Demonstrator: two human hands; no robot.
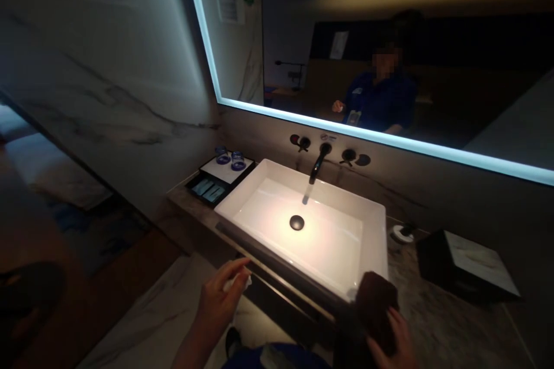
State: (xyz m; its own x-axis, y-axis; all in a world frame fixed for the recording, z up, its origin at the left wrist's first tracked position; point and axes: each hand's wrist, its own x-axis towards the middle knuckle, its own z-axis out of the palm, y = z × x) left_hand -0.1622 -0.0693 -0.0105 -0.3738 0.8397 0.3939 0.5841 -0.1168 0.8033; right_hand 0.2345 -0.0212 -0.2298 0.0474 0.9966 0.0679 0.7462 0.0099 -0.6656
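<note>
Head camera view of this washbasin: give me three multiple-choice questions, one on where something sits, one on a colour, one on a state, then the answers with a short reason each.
1. Where does the black tray sit?
A. left of the basin
B. inside the basin
C. on the tissue box

2. What colour is the cloth under the right hand?
A. white
B. dark brown
C. yellow

3. What state is the wall faucet in?
A. running
B. off
C. wrapped in plastic

Answers: 1 A, the tray lies on the counter beside the basin's left edge. 2 B, the cloth looks dark brown against the white rim. 3 A, a stream falls from the spout.
</note>
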